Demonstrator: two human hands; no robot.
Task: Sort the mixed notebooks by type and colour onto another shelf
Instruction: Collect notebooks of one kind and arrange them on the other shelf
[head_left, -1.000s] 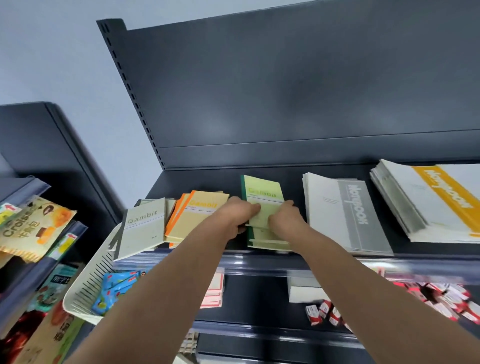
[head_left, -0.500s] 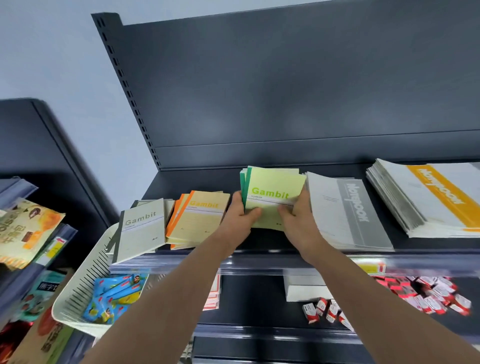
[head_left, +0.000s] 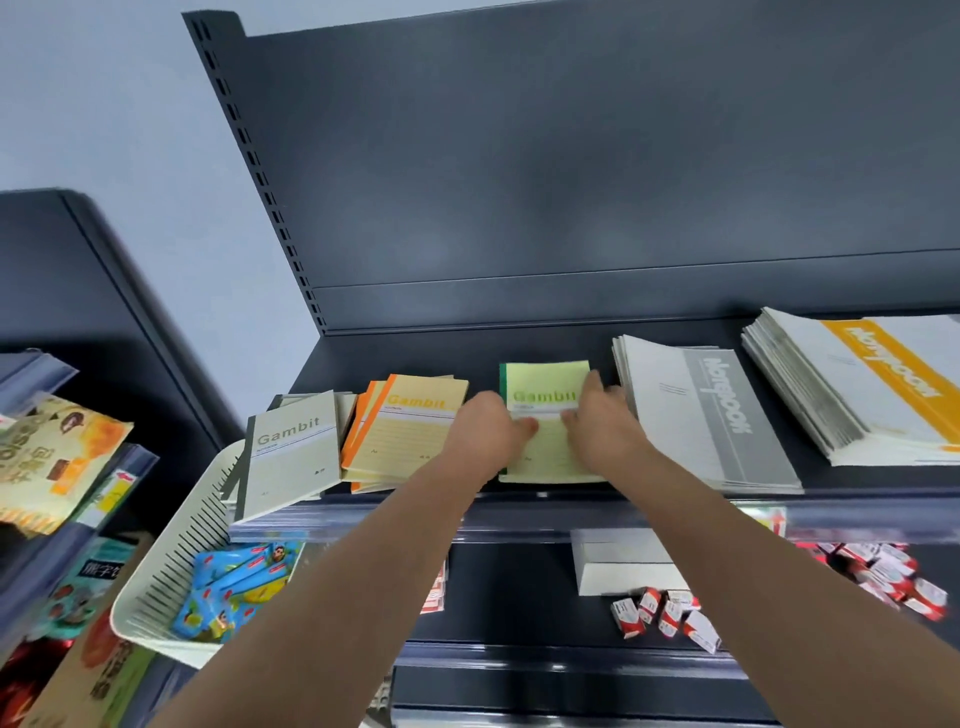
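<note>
Nearest the camera, two bare forearms reach up from the bottom edge toward the dark shelf (head_left: 571, 345). Below its front rail, a lower shelf holds small red-and-white boxes (head_left: 665, 618) and a white box (head_left: 623, 564), while a cream slatted basket (head_left: 171, 561) at the left carries blue packets (head_left: 234, 587); snack bags (head_left: 47, 447) hang further left, their print too blurred to read. Half a second ago the green notebook (head_left: 545, 384) was lifted and tilted between both hands; now it lies flat on the shelf on top of its pile, squared up. The left hand (head_left: 485, 428) rests on the notebook's left edge with fingers curled loosely, pressing rather than gripping. The right hand (head_left: 602, 421) lies flat and spread open across the cover's right side. The cover reads "Gambit" in green letters. Just to its left sits an orange notebook (head_left: 410, 426) pile, also marked "Gambit", and beyond that a grey notebook (head_left: 291, 452) with the same word, overhanging the front rail. To the right, apart from the green pile, lies a stack of large grey-striped pads (head_left: 711, 415) printed "Notebook", and farther right a stack of large orange-striped pads (head_left: 872, 384) with the same print, both reading sideways. The shelf's dark back panel (head_left: 571, 182) rises behind everything.
</note>
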